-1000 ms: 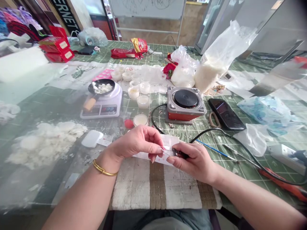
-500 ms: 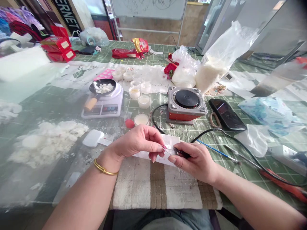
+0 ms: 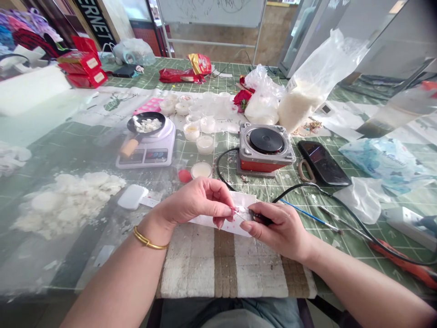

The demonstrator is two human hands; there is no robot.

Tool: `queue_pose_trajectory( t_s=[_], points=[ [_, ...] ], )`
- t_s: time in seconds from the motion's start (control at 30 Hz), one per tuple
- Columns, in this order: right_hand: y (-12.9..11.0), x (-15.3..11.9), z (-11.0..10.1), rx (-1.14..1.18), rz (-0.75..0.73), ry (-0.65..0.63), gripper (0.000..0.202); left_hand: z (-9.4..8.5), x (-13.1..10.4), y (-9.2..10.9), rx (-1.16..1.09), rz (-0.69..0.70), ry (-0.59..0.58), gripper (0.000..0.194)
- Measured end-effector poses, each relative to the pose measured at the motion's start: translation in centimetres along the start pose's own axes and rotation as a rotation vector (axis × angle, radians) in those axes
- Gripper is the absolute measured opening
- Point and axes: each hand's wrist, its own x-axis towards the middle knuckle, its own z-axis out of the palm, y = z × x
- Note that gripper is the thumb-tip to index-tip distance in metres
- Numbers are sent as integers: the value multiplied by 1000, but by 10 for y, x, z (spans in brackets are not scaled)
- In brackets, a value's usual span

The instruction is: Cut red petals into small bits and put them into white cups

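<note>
My left hand (image 3: 196, 202) pinches a tiny pinkish-red piece (image 3: 234, 211) between thumb and fingertips, too small to make out fully. My right hand (image 3: 285, 232) is closed round the dark handle of a small tool (image 3: 261, 217), whose thin metal end points at that piece. I cannot tell exactly what kind of tool it is. Below both hands lies a white sheet of paper (image 3: 243, 199) with small pink specks on it. A striped cloth (image 3: 194, 269) is spread under the paper at the table's near edge.
Ahead stand a small hot plate (image 3: 268, 157), a kitchen scale (image 3: 167, 150) carrying a black pan (image 3: 161, 116), and several white-filled cups (image 3: 205, 145). White flakes (image 3: 71, 200) are heaped at left. A phone (image 3: 322, 161), a black cable (image 3: 344, 205) and a blue brush (image 3: 307, 213) lie right.
My right hand and the tool have shifted very slightly right, and a little more of the thin metal end shows. My left hand keeps its pinch in nearly the same place.
</note>
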Motion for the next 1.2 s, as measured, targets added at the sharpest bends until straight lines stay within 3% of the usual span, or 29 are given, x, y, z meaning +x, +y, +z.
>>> queue_pose_trajectory(
  t_s=[0.8, 1.2],
  points=[
    [1, -1, 1, -23, -21, -17, 27, 0, -1, -1, -40, 62, -5, 5],
    [1, 0, 1, -11, -43, 10, 28, 0, 1, -2, -20, 12, -18, 6]
  ],
)
